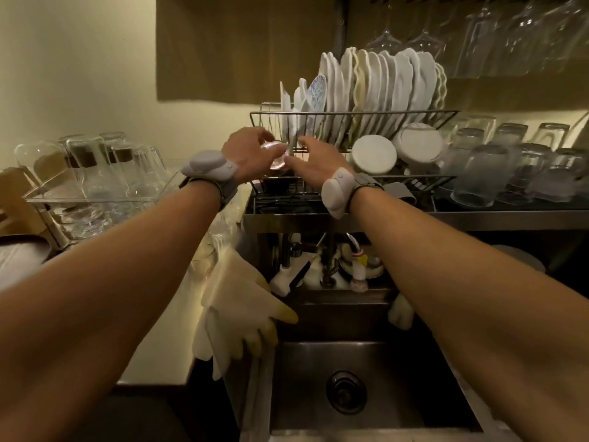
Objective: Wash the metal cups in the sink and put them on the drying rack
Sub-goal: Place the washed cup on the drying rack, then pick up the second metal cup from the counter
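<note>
Both my arms reach forward over the sink [366, 419] to the wire drying rack [350, 114]. My left hand [248, 154] grips a small shiny metal cup [276, 154], held upside down at the rack's left end, above its lower tier. My right hand [318, 161] is beside it with fingers stretched out, their tips touching the cup's right side. Most of the cup is hidden by my fingers. The sink basin below shows only its drain [345, 392].
White plates [376, 90] fill the rack's upper tier, white bowls [374, 154] lie below. Upturned glasses [497, 164] crowd the right shelf, more glasses sit in a clear tray [95, 199] at left. Rubber gloves [242, 311] hang over the sink's left edge. The faucet [328, 266] stands behind the basin.
</note>
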`<state>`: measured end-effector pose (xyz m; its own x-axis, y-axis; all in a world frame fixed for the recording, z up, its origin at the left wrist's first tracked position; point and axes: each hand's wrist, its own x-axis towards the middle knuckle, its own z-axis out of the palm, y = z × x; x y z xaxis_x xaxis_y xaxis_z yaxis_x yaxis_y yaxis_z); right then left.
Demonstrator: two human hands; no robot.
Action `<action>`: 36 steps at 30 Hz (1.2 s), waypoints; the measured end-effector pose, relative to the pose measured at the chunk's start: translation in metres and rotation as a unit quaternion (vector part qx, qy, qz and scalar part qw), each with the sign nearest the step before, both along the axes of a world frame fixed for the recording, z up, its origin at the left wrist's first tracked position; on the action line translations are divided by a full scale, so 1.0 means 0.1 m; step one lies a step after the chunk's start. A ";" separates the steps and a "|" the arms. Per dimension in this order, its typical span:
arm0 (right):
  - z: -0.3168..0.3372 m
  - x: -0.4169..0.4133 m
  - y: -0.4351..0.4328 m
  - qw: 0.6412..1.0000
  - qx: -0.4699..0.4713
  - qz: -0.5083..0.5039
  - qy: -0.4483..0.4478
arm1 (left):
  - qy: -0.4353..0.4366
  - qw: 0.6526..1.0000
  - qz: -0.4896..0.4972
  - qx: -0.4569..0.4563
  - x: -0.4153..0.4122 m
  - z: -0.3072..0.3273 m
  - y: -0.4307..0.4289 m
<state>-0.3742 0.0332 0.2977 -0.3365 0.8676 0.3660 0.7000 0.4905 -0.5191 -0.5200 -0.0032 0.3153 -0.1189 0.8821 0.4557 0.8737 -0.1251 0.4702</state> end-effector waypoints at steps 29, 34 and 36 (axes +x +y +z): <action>-2.17 5.18 -0.45 0.943 -0.256 -0.204 -0.054 | 0.063 0.902 -0.290 -0.313 5.20 -2.32 0.19; -2.56 5.61 -0.22 0.918 -0.274 -0.270 -0.098 | 0.105 0.874 -0.304 -0.364 5.61 -2.72 0.54; -2.68 5.70 -0.18 0.905 -0.294 -0.281 -0.123 | 0.096 0.871 -0.321 -0.359 5.69 -2.78 0.57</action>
